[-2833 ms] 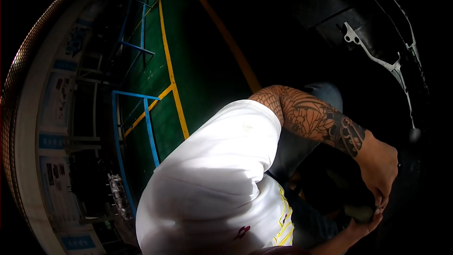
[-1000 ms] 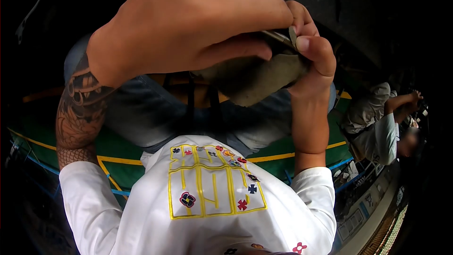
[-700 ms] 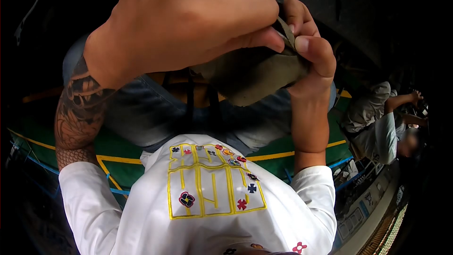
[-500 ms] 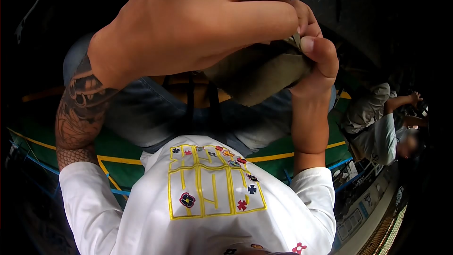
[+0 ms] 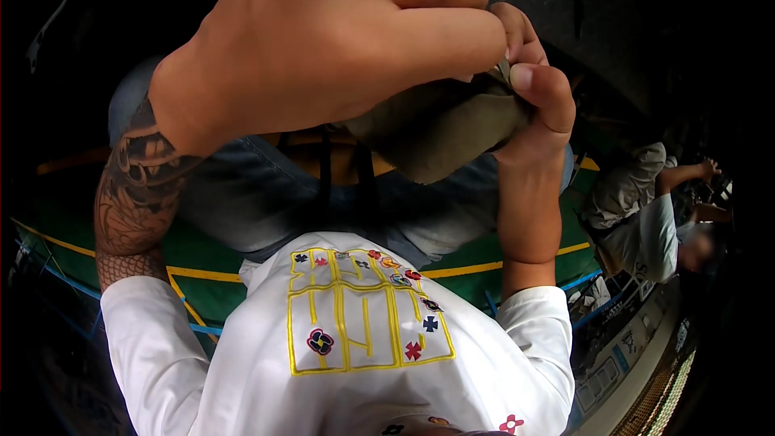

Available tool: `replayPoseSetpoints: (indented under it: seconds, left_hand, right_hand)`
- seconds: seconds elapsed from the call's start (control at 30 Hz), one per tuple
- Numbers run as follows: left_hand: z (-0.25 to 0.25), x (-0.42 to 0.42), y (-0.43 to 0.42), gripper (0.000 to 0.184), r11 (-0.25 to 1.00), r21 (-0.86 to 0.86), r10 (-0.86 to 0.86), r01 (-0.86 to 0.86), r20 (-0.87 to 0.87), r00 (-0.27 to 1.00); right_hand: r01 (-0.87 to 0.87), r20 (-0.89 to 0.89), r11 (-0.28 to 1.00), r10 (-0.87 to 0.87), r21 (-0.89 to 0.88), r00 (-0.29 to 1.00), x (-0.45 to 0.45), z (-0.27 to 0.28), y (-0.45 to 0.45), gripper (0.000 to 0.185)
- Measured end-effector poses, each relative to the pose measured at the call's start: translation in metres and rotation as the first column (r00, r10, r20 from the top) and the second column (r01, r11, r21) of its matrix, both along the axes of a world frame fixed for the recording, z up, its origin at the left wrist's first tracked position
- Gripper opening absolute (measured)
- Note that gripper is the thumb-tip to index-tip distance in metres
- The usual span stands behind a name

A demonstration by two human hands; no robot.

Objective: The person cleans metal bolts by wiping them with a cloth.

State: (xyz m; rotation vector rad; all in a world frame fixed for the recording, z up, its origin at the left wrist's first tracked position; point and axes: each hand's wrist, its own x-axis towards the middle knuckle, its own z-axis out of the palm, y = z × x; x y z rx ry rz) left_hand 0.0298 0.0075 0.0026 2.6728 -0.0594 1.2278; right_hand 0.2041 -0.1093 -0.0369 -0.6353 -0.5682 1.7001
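A piece of olive-brown cloth (image 5: 452, 133) with a folded edge hangs between my hands, above my lap. My right hand (image 5: 545, 105) is closed on its upper right edge, the thumb pressing against the folded fingers. My left hand (image 5: 323, 48), its back to the camera, reaches across over the cloth with its fingers curled shut. Its fingertips meet the cloth's edge beside my right thumb. What they pinch is hidden. A thin pale sliver shows at the edge by the thumb; its kind cannot be made out.
Below the hands are my jeans (image 5: 242, 194) and my white embroidered shirt (image 5: 371, 315). Green floor with yellow lines (image 5: 210, 274) lies around me. Another person (image 5: 646, 218) sits off to the right, hands in front of them. Dark metal plating (image 5: 581, 32) is ahead.
Both hands and the cloth have shifted very slightly to the left. The left index finger lies a little lower against the right thumb; the grip on the cloth stays the same.
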Motion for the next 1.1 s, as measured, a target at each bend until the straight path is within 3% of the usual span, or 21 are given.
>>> replayPoseSetpoints:
  seconds: [0.07,0.13,0.27,0.47,0.67,0.73,0.87,0.97,1.1]
  left_hand:
    - [0.003,-0.001,-0.003,0.025,0.99,-0.14,-0.018,0.025,0.053,0.998]
    - [0.004,-0.004,0.0,0.024,0.99,-0.134,-0.034,0.033,0.0,0.999]
    - [0.01,-0.008,0.007,0.024,0.996,0.087,0.02,-0.002,-0.204,0.979]
    - [0.005,-0.001,0.004,0.025,0.984,0.17,0.049,-0.049,0.004,0.999]
    - [-0.001,-0.006,0.012,0.015,0.997,0.012,-0.072,0.074,-0.102,0.992]
    - [0.0,-0.005,0.011,0.019,0.999,0.016,-0.029,0.031,-0.111,0.993]
    - [0.012,-0.005,0.004,0.025,0.99,0.139,0.058,-0.041,-0.124,0.991]
    - [0.015,-0.014,0.001,0.022,1.0,0.028,0.017,-0.01,-0.246,0.969]
    - [0.003,-0.01,0.006,0.025,0.999,-0.027,-0.034,0.031,-0.116,0.993]
  right_hand:
    - [-0.011,0.001,1.0,0.011,0.011,1.0,0.0,0.0,0.001,0.017]
    - [0.004,0.015,1.0,-0.004,0.006,1.0,0.0,0.0,0.001,0.016]
    - [0.004,0.022,1.0,-0.003,-0.017,1.0,0.0,0.001,0.001,0.016]
    - [0.034,0.031,0.999,-0.033,-0.023,0.999,-0.001,0.004,0.001,0.016]
    - [-0.017,0.119,0.999,0.023,-0.046,0.993,0.004,0.003,0.001,0.022]
    - [0.051,0.063,0.998,-0.049,-0.03,0.997,-0.001,0.005,0.002,0.016]
    - [0.036,0.05,0.999,-0.036,-0.01,0.998,0.001,0.004,0.003,0.015]
    - [0.015,0.044,1.0,-0.015,0.003,0.999,0.001,0.004,0.003,0.015]
    - [0.019,0.075,1.0,-0.021,0.021,0.997,0.002,0.004,0.003,0.015]
